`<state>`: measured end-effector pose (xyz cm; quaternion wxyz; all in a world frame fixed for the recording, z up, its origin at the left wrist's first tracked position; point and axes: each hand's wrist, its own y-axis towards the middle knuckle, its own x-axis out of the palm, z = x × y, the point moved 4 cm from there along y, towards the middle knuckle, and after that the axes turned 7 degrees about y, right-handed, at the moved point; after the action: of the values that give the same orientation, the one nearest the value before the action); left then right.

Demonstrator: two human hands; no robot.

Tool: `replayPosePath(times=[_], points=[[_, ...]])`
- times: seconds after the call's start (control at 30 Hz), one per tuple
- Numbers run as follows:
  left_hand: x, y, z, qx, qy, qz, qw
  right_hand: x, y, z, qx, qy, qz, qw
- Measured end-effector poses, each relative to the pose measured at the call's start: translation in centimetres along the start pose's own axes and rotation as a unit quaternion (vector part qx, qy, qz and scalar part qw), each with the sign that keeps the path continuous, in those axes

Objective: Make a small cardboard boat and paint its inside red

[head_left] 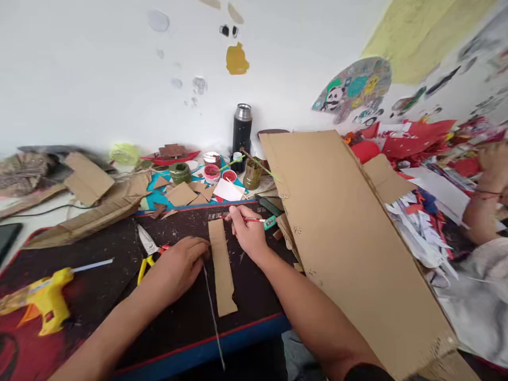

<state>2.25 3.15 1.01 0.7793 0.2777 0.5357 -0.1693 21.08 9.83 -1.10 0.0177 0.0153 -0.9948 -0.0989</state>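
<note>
A narrow cardboard strip (223, 270) lies upright in the view on the dark mat (254, 296). Left of its upper part is my left hand (180, 264), its fingers bent together beside the upper end of a thin pale stick (212, 312); whether they grip it is hard to see. Just right of the strip's top, my right hand (248, 230) is closed around a slim red brush or pencil (253, 219), pointing left. Scissors (146, 243) with red and yellow handles rest partly behind my left hand.
A yellow glue gun (50, 299) lies at left. Paint jars (212, 172), cardboard scraps (180, 194) and a black flask (242, 129) stand at the back. A large cardboard sheet (349, 238) slants along the right. Another person's arm (482, 211) is at far right.
</note>
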Motion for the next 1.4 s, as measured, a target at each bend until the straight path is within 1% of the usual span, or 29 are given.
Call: replayPosePath(times=[0.13,0.23,0.33,0.4,0.53,0.67,0.77,0.83,0.9,0.97,1.1,1.27,1.4], points=[[0.7,0.9,0.4,-0.006,-0.026,0.002,1.0,0.0,0.0,0.1,-0.002,-0.014,-0.006,1.0],[0.4,0.9,-0.2,-0.014,-0.03,0.024,0.999,0.0,0.0,0.3,0.0,-0.004,-0.007,1.0],[-0.6,1.1,-1.6,-0.063,-0.014,0.075,0.995,0.1,0.0,0.4,-0.002,0.003,-0.01,1.0],[-0.8,1.5,-2.4,-0.102,-0.025,0.082,0.991,0.2,-0.1,0.3,-0.005,-0.005,-0.017,1.0],[-0.1,2.6,-3.4,-0.141,-0.11,0.022,0.984,0.3,-0.2,0.3,-0.008,-0.023,-0.022,0.999],[0.6,3.1,-3.9,-0.198,-0.164,-0.026,0.966,0.0,0.1,0.8,0.01,0.01,-0.001,1.0],[0.0,3.1,-3.5,-0.239,-0.179,-0.036,0.954,-0.2,0.2,1.2,0.031,0.02,0.019,0.999],[-0.3,2.8,-2.9,-0.27,-0.19,-0.065,0.942,-0.4,0.2,1.3,0.039,0.011,0.028,0.999],[-0.2,2.3,-2.4,-0.312,-0.204,-0.109,0.922,-0.5,0.2,1.3,0.045,-0.004,0.029,0.999],[0.0,1.6,-1.9,-0.335,-0.212,-0.126,0.909,-0.4,0.2,1.3,0.049,-0.023,0.02,0.998],[0.4,0.9,-0.6,-0.304,-0.212,-0.086,0.925,-0.1,0.0,1.6,0.066,-0.055,-0.011,0.996],[1.0,0.5,0.3,-0.293,-0.236,-0.053,0.925,0.4,-0.2,2.2,0.097,-0.017,-0.04,0.994],[1.2,0.0,0.6,-0.276,-0.227,-0.024,0.934,0.8,-0.2,2.0,0.096,0.018,-0.066,0.993]])
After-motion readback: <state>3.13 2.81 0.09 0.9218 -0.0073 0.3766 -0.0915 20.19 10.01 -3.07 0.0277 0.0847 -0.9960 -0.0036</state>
